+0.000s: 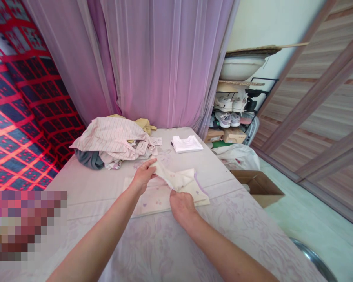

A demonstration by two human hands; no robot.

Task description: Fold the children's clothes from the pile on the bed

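A cream garment with small purple and pink prints point(157, 199) lies on the bed point(153, 243) in front of me, partly folded over on its right side. My left hand point(144, 175) pinches a raised part of it between thumb and fingers. Lower and to the right, my right hand point(182, 203) is closed at the fold, its fingertips mostly hidden by the back of the hand. The garment's purple-edged side stretches out beyond my right hand. Whether it is a shirt or trousers I cannot make out.
A heap of crumpled clothes point(114, 137) sits at the back left. Behind my hands is a folded white garment point(187, 143). Purple curtains point(164, 62) hang at the far edge. To the right stand a shoe rack point(231, 105) and a cardboard box point(257, 186) on the floor.
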